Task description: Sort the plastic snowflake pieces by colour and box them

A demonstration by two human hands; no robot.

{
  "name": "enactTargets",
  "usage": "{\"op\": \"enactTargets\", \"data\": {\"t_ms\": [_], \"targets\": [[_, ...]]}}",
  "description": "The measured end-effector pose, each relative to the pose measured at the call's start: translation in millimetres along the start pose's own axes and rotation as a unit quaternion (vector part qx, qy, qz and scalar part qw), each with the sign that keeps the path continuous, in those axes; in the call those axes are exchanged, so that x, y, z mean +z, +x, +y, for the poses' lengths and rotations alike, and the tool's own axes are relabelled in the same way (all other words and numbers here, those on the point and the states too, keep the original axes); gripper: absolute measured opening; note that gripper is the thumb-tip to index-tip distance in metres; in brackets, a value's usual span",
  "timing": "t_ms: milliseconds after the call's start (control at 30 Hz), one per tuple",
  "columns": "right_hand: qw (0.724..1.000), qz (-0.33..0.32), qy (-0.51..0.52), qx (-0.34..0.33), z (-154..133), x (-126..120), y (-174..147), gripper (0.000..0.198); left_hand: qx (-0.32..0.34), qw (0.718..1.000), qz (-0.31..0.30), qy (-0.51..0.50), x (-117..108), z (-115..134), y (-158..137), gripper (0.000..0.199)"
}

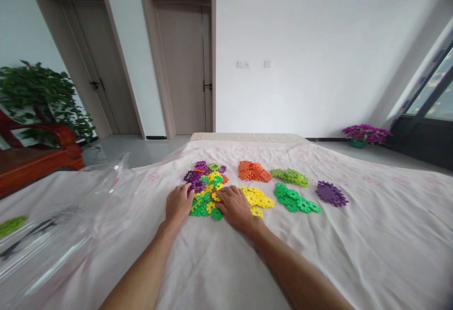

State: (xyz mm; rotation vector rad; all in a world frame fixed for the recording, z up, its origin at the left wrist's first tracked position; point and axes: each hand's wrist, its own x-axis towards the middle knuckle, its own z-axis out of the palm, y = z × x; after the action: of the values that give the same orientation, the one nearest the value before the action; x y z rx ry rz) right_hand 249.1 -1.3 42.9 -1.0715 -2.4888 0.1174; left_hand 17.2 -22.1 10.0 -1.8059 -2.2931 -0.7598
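A mixed pile of plastic snowflake discs, in yellow, green, purple and some orange, lies on the cloth between my two hands. At its left side, my left hand rests with its fingers stretched against the purple and green discs. My right hand reaches in from the right, thumb and fingers bent around the pile's edge by a yellow disc and an orange one. What its fingertips hold is hidden. Close beside that hand is a group of yellow discs.
Sorted groups lie to the right: orange pieces, light green pieces, green discs and purple pieces. A clear plastic bag covers the left side of the pale tablecloth. Light green pieces show at far left.
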Motion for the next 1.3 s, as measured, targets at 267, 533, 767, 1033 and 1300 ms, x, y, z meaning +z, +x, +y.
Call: {"op": "enactTargets", "data": {"t_ms": [267,533,767,1033,1300], "targets": [[0.999,0.021,0.024,-0.029,1,2,-2,0.030,0.002,1.000,-0.005,0.007,-1,1,0,0.041],[0.981,0.142,0.059,0.117,42,-6,-2,0.031,0.000,1.000,-0.015,0.005,-3,1,0,0.041],[0.966,0.146,0.014,0.211,91,-21,-14,0.031,0.004,1.000,-0.012,0.000,0,0,0,0.042],[0.960,0.117,-0.067,0.246,88,-22,-22,0.026,-0.005,1.000,-0.019,0.000,-4,3,0,0.041],[0.995,0.093,-0.031,0.036,34,-24,-15,0.027,-0.005,1.000,-0.015,-0.001,-4,3,-1,0.041]]}}
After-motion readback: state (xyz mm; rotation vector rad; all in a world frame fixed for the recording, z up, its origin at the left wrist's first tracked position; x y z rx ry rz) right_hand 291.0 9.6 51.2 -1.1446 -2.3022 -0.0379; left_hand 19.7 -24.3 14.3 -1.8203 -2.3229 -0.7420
